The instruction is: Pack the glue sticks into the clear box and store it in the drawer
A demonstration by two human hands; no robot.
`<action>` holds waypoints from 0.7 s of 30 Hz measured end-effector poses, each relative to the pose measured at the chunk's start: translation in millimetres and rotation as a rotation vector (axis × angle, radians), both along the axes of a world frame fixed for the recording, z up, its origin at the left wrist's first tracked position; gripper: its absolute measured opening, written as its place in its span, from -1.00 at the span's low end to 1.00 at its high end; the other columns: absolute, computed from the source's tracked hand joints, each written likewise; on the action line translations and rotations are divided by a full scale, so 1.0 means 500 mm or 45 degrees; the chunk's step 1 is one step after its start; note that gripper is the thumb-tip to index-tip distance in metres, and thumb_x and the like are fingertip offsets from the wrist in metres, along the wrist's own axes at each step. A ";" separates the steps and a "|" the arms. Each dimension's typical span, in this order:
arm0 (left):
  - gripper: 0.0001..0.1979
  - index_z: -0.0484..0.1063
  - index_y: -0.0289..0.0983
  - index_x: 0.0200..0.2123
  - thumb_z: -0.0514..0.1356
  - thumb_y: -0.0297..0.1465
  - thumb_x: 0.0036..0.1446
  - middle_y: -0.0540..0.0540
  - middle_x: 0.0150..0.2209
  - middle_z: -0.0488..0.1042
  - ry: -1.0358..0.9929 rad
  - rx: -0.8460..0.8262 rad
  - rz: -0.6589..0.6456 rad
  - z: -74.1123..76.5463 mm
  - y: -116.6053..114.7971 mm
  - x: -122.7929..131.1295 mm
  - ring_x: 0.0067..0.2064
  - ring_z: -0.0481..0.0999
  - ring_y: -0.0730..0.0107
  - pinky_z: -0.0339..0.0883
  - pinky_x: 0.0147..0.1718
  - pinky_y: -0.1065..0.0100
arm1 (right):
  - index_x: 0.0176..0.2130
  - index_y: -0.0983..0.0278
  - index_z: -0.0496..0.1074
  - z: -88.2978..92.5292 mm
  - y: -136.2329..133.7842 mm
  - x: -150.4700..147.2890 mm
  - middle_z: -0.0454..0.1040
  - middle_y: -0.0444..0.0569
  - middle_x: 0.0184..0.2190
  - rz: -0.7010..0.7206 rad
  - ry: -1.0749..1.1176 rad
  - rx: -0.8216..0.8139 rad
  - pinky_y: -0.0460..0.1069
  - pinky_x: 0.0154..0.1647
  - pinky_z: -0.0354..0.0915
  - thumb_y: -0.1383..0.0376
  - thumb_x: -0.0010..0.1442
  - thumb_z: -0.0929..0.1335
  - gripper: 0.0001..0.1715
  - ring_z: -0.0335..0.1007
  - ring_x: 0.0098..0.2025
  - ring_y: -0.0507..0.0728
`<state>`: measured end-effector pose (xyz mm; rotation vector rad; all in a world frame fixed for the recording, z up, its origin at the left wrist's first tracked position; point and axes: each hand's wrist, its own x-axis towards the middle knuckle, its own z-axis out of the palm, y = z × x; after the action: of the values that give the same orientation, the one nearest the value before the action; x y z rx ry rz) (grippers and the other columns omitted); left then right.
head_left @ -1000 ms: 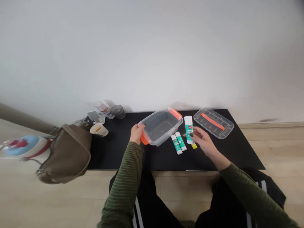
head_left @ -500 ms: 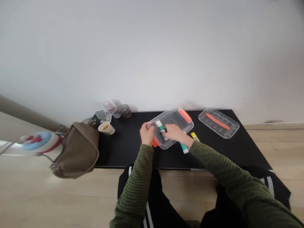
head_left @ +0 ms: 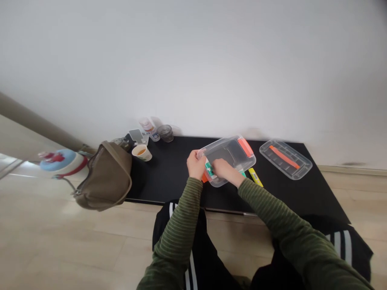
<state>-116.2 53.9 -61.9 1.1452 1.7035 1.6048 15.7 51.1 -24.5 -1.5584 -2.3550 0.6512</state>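
Observation:
My left hand (head_left: 196, 164) pinches the near-left end of a clear plastic box (head_left: 231, 149) with orange clasps. Fingers curled, my right hand (head_left: 222, 168) reaches into that box and grips a green-and-white glue stick (head_left: 209, 167), which lies low against its left end. A second green-and-white stick (head_left: 243, 173) shows only in part beside my right wrist. Just right of it, a yellow tube-shaped stick (head_left: 256, 177) rests on the black table. The box's clear lid (head_left: 286, 159), with an orange handle, lies flat farther right.
On the left of the black table (head_left: 169, 181) stand a paper cup (head_left: 142, 153) of amber drink, a dark glass (head_left: 165, 133), a white bottle (head_left: 149, 129) and a small stand (head_left: 139, 137). A brown bag (head_left: 105, 177) and a blue-topped flask (head_left: 65, 163) are at the left edge.
The glue stick in my right hand has gone down from above the box's rim to low inside its left end. The view has shifted slightly.

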 end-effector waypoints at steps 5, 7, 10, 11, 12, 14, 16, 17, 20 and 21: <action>-0.79 0.48 -0.26 -0.33 0.18 -0.49 -0.12 0.01 -0.36 0.53 -0.004 -0.021 0.007 0.001 0.002 -0.002 -0.34 0.45 0.40 0.29 -0.32 0.41 | -0.03 0.23 0.49 0.015 -0.056 0.071 0.54 0.03 -0.12 -0.061 0.204 0.098 0.03 -0.05 0.39 0.20 0.33 0.30 -0.71 0.49 -0.12 0.12; -0.80 0.48 -0.26 -0.33 0.19 -0.49 -0.12 0.00 -0.36 0.53 0.000 -0.028 0.013 0.002 0.002 -0.001 -0.34 0.45 0.39 0.29 -0.33 0.41 | -0.08 0.21 0.53 0.000 -0.085 0.122 0.58 -0.01 -0.23 -0.228 0.430 0.174 0.01 -0.11 0.39 0.23 0.32 0.25 -0.69 0.51 -0.23 0.11; -0.80 0.48 -0.25 -0.33 0.19 -0.48 -0.12 0.00 -0.36 0.53 -0.015 -0.040 0.019 0.002 0.003 0.000 -0.34 0.44 0.39 0.28 -0.32 0.40 | -0.10 0.27 0.52 -0.050 -0.114 0.211 0.58 0.02 -0.24 -0.582 0.597 0.266 0.02 -0.16 0.38 0.22 0.26 0.25 -0.66 0.50 -0.27 0.13; -0.80 0.48 -0.25 -0.33 0.20 -0.48 -0.11 0.00 -0.36 0.52 -0.025 -0.043 0.023 0.002 0.003 0.001 -0.35 0.44 0.39 0.29 -0.32 0.40 | -0.09 0.29 0.51 -0.071 -0.119 0.240 0.57 0.05 -0.23 -0.673 0.557 0.292 0.03 -0.16 0.37 0.22 0.24 0.25 -0.65 0.49 -0.27 0.14; -0.81 0.48 -0.25 -0.33 0.21 -0.47 -0.11 0.00 -0.37 0.52 -0.033 -0.042 0.028 0.002 0.003 0.001 -0.35 0.43 0.39 0.29 -0.32 0.40 | -0.09 0.31 0.50 -0.093 -0.121 0.265 0.56 0.08 -0.22 -0.728 0.478 0.312 0.04 -0.15 0.36 0.22 0.22 0.25 -0.64 0.47 -0.26 0.15; -0.82 0.48 -0.25 -0.34 0.22 -0.46 -0.11 0.00 -0.38 0.51 -0.042 -0.037 0.032 0.003 0.003 0.002 -0.35 0.43 0.39 0.29 -0.31 0.40 | -0.08 0.34 0.49 -0.135 -0.120 0.304 0.52 0.13 -0.20 -0.764 0.281 0.310 0.06 -0.12 0.32 0.22 0.20 0.26 -0.62 0.43 -0.22 0.18; -0.82 0.48 -0.25 -0.34 0.21 -0.46 -0.11 0.00 -0.37 0.52 -0.039 -0.030 0.031 0.004 0.002 0.003 -0.35 0.43 0.40 0.29 -0.31 0.40 | -0.07 0.35 0.49 -0.169 -0.115 0.325 0.50 0.15 -0.18 -0.747 0.119 0.278 0.07 -0.08 0.29 0.23 0.19 0.26 -0.61 0.39 -0.15 0.21; -0.82 0.48 -0.25 -0.34 0.21 -0.46 -0.11 0.00 -0.36 0.52 -0.032 -0.028 0.031 0.005 0.001 0.003 -0.34 0.43 0.40 0.29 -0.31 0.40 | -0.08 0.35 0.49 -0.181 -0.112 0.331 0.49 0.15 -0.18 -0.736 0.066 0.262 0.07 -0.07 0.27 0.23 0.19 0.27 -0.62 0.38 -0.12 0.22; -0.82 0.48 -0.26 -0.34 0.20 -0.46 -0.11 0.00 -0.36 0.52 -0.004 -0.026 0.033 0.005 0.000 0.002 -0.33 0.44 0.40 0.28 -0.32 0.41 | -0.11 0.33 0.51 -0.202 -0.104 0.333 0.48 0.12 -0.21 -0.716 -0.023 0.224 0.04 -0.09 0.23 0.23 0.19 0.28 -0.66 0.36 -0.11 0.22; -0.82 0.48 -0.26 -0.34 0.20 -0.46 -0.11 0.00 -0.37 0.52 0.004 -0.029 0.033 0.005 -0.001 0.002 -0.34 0.43 0.40 0.28 -0.32 0.41 | -0.12 0.32 0.51 -0.205 -0.102 0.331 0.48 0.11 -0.22 -0.716 -0.043 0.214 0.03 -0.11 0.22 0.23 0.20 0.28 -0.67 0.36 -0.12 0.21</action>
<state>-115.0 53.5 -59.3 1.1194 1.7411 1.5956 181.4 0.3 -127.0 -2.0258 -1.7937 0.2898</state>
